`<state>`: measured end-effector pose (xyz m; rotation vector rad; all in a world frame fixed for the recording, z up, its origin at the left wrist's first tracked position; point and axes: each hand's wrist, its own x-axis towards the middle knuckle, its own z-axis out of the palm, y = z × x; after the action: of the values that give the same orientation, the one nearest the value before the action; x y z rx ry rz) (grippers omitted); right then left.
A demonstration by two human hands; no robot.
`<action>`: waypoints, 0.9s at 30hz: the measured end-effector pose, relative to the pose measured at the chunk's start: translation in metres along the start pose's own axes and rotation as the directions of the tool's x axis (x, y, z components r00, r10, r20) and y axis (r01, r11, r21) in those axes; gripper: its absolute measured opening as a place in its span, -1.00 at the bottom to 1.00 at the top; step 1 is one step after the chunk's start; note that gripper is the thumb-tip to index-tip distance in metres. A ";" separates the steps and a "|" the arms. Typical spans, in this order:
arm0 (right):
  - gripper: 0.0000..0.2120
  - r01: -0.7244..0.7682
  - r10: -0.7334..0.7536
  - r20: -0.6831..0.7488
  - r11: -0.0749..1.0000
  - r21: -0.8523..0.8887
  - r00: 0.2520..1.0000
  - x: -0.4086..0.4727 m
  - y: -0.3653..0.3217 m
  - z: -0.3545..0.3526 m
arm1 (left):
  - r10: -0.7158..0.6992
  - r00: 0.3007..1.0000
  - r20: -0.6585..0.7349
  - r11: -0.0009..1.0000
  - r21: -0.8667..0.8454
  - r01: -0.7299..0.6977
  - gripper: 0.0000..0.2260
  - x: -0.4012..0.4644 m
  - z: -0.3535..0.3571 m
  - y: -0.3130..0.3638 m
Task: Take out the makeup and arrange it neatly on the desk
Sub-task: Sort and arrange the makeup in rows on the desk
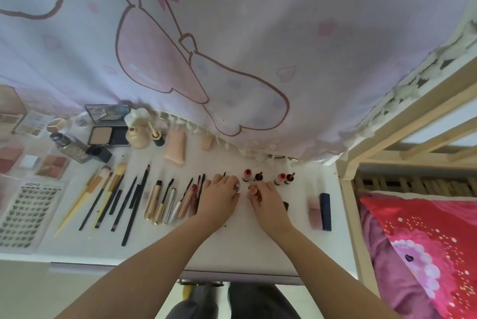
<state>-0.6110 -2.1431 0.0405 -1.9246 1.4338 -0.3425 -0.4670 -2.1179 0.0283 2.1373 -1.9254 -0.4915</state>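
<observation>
Makeup lies in rows on the white desk (240, 246). My left hand (219, 196) grips a small clear tube (237, 187) at the middle of the desk. My right hand (267, 198) pinches a small pale piece (253, 190) just right of it; what this piece is cannot be told. Behind my hands stand small red lip tint bottles (247, 175) with their wands (289, 178) beside them. Brushes (113, 189), pencils and mascara tubes (157, 201) lie side by side to the left. A dark blue lipstick (325, 211) and a pink tube (314, 211) lie to the right.
Palettes (51, 165), a lash tray (23, 218), a powder compact (108, 135), a foundation bottle (77, 147) and a beige bottle (138, 135) fill the back left. A pink curtain (232, 60) hangs behind the desk. A wooden bed frame (353, 215) and red pillow (423, 241) stand right.
</observation>
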 end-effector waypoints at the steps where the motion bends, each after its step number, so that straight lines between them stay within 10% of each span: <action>1: -0.83 -0.006 0.006 0.014 1.000 -0.017 1.000 0.001 0.000 0.002 | 0.003 1.000 0.002 1.000 0.001 -0.003 -0.84 0.000 0.001 0.000; 19: -0.81 -0.115 0.111 -0.037 0.985 -0.129 0.993 0.004 0.037 -0.044 | -0.014 0.995 -0.103 0.998 -0.058 0.008 -0.87 -0.046 -0.008 -0.003; 27: -0.79 -0.278 0.353 0.161 0.891 -0.359 0.922 -0.007 0.034 -0.031 | 0.096 0.980 0.177 0.994 0.037 -0.104 -0.72 -0.050 0.032 0.068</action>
<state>-0.6564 -2.1530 0.0419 -1.8619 1.6984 0.2785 -0.5459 -2.0741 0.0295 2.0731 -2.1454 -0.6403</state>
